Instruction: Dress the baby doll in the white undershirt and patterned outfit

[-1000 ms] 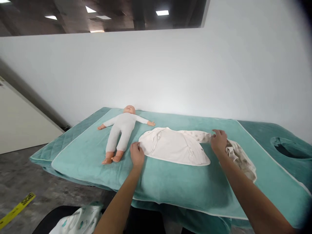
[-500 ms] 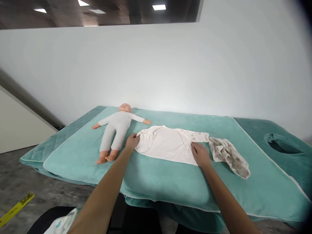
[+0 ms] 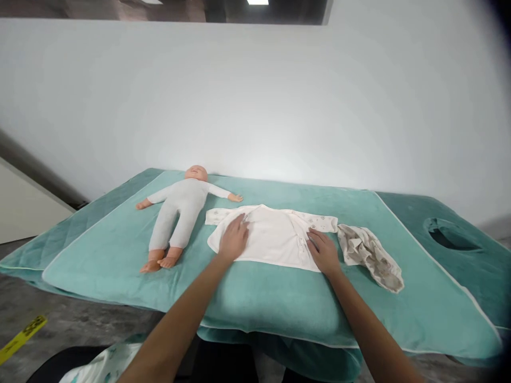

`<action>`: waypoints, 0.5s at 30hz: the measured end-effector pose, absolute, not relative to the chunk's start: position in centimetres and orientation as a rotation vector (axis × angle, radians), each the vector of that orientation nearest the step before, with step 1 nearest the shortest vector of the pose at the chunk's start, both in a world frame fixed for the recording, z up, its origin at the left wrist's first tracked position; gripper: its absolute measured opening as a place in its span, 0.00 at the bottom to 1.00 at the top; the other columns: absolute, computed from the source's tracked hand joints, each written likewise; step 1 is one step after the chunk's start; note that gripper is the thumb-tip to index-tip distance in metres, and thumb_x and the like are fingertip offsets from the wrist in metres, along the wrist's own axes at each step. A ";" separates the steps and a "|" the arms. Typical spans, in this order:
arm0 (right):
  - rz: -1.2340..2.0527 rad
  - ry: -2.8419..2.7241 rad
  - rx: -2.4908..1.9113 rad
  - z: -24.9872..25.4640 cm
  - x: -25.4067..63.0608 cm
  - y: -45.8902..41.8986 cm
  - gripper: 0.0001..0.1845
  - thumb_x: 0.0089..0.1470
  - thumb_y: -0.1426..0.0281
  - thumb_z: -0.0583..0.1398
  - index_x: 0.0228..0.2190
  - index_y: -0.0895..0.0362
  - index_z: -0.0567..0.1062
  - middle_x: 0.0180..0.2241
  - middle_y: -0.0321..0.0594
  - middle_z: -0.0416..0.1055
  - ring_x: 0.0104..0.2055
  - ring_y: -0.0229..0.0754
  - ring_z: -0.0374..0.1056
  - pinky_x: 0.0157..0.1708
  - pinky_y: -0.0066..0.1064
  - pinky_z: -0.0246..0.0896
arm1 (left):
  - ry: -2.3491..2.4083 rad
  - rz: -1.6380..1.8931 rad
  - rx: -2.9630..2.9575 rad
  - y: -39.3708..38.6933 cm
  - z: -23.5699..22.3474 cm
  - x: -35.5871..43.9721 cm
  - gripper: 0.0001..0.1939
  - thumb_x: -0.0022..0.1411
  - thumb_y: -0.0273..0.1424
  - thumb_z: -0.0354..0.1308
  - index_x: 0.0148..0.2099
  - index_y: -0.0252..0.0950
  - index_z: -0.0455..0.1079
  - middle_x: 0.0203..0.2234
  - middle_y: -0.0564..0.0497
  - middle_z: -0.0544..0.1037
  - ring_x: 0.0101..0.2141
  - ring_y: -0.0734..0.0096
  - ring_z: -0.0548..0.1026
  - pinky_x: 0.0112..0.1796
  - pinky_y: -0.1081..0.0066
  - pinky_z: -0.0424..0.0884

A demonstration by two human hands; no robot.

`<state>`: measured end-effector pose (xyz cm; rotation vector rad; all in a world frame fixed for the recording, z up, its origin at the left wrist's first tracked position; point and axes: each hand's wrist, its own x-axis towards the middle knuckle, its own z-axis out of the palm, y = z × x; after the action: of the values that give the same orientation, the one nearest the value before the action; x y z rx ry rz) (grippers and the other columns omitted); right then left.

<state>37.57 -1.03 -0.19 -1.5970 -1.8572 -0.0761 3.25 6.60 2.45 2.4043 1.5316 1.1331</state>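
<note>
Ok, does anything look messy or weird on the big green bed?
Yes, the patterned cloth right of the little white shirt is bunched up, while the shirt lies spread out. Farther right, the green cover has a dark hollow; I can't tell why. I see no spills.

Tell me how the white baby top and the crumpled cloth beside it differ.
The white top lies spread flat, while the crumpled cloth is bunched up. The top is mostly plain white; the cloth looks beige-grey. The top is under both hands; the cloth is untouched. Both lie on the green cover.
</note>
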 end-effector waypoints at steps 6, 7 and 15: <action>-0.140 -2.074 -1.465 0.5 36.9 -1.3 0.23 0.65 0.70 0.48 0.55 0.57 0.74 0.61 0.45 0.68 0.65 0.48 0.62 0.64 0.46 0.54 | 1.254 0.862 2.749 3.3 -0.1 3.8 0.13 0.68 0.28 0.50 0.50 0.39 0.72 0.52 0.43 0.76 0.55 0.58 0.71 0.55 0.56 0.65; -0.109 -2.117 -1.452 0.8 36.5 -1.1 0.24 0.65 0.71 0.47 0.55 0.56 0.74 0.60 0.45 0.69 0.64 0.47 0.63 0.65 0.45 0.54 | 1.275 0.828 2.766 3.3 0.0 3.8 0.11 0.69 0.29 0.49 0.48 0.38 0.73 0.47 0.43 0.77 0.51 0.58 0.73 0.52 0.57 0.66; 0.195 -2.102 -1.962 2.3 28.6 5.7 0.32 0.63 0.62 0.51 0.63 0.68 0.62 0.66 0.57 0.58 0.69 0.54 0.53 0.67 0.43 0.47 | 1.470 0.691 2.805 3.6 -0.1 4.2 0.12 0.70 0.31 0.47 0.38 0.38 0.70 0.34 0.46 0.74 0.38 0.61 0.71 0.43 0.61 0.66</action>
<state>28.58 5.70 2.26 -1.9624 -2.1015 0.1954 4.17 3.64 -0.15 2.8055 1.4695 0.6912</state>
